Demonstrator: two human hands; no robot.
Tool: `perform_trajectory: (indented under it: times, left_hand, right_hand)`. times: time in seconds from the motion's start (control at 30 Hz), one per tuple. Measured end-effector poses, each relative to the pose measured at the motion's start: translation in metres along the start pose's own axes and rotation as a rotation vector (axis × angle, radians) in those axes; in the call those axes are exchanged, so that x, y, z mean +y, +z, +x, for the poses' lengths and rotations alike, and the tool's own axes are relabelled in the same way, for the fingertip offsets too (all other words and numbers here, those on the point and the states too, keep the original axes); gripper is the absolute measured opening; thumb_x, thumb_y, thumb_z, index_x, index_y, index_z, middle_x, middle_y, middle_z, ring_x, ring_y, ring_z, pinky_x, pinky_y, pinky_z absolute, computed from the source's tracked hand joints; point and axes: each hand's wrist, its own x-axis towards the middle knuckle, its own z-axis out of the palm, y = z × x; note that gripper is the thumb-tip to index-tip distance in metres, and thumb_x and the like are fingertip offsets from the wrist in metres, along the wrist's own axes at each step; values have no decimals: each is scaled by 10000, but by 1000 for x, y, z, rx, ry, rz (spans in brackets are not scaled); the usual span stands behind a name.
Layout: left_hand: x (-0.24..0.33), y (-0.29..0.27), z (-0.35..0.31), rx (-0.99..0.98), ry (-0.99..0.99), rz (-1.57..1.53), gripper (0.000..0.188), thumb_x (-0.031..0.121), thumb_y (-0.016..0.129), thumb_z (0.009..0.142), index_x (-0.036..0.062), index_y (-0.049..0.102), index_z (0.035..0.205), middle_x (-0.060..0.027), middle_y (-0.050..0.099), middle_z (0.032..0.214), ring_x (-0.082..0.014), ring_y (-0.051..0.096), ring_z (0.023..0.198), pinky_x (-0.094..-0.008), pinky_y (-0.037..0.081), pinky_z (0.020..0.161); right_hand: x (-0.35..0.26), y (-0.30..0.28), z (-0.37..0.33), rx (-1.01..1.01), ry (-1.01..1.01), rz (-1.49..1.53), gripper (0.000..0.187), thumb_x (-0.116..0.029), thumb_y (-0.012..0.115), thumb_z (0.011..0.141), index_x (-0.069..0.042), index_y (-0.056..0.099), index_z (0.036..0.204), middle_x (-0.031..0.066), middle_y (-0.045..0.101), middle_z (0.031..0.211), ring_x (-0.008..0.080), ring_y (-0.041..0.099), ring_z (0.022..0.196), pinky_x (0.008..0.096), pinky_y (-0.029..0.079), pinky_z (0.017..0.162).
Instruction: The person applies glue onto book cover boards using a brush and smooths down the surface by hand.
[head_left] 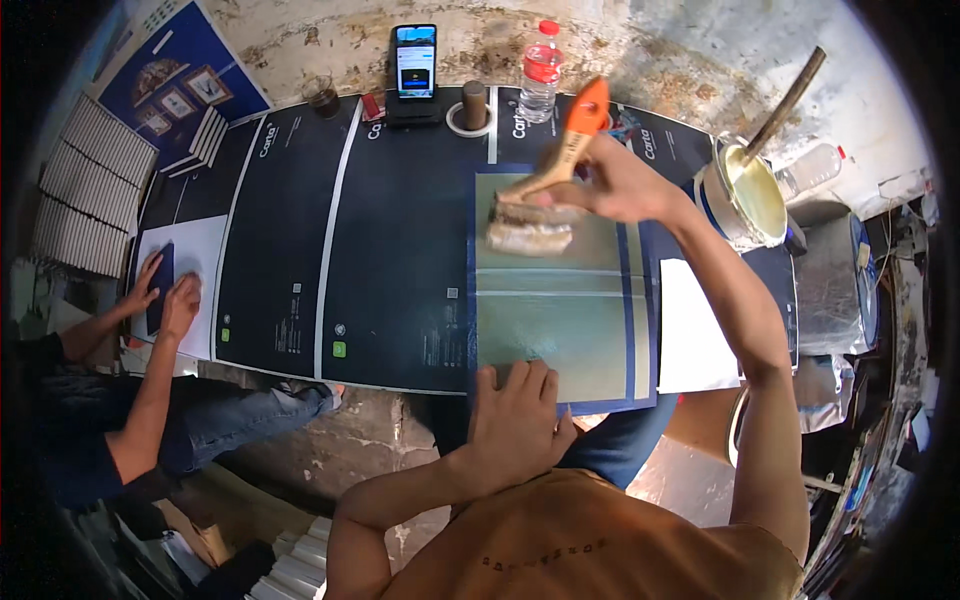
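Note:
My right hand grips a wide paintbrush by its wooden handle, which has an orange end. The bristles look coated with something whitish and hover over or touch the far half of a panel; I cannot tell which. That panel is a blue-edged sheet with greenish-grey boards on it, pale strips between them and a shiny wet look. Against its near edge, my left hand rests with fingers stretched out flat on the board.
A bucket of cream paste with a stick stands far right, beside white paper. A bottle, phone, tape roll and glass line the wall. At left, a co-worker's hands press a blue piece. Stacked covers stand beyond.

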Motion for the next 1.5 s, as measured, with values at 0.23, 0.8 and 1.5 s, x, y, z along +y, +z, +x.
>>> perform_trajectory:
  times: [0.23,0.8,1.5]
  left_hand:
    - [-3,2,0,9,15,-24,440,349,591,842,-9,581,1097,-121,543,1060,-240,507,997,-490,342,818]
    - [9,-6,4,-30,-4,27,438,368,559,867,-17,626,1066,-118,548,1021,-248,507,986,-490,349,822]
    - [8,-6,14,32,1,117,356,358,638,857,40,693,1008,-109,618,990,-254,579,941,-466,393,839]
  right_hand:
    - [51,-34,88,245,38,-67,384,-373,734,873,-22,723,1029,130,705,879,212,648,778,375,509,726]
    - [-69,-13,-72,-287,-194,-422,255,-314,690,851,-91,705,972,93,638,937,282,582,996,488,486,849]
    - [-55,39,-296,1211,661,-93,168,-75,697,856,-8,546,824,11,571,785,71,507,757,246,427,653]
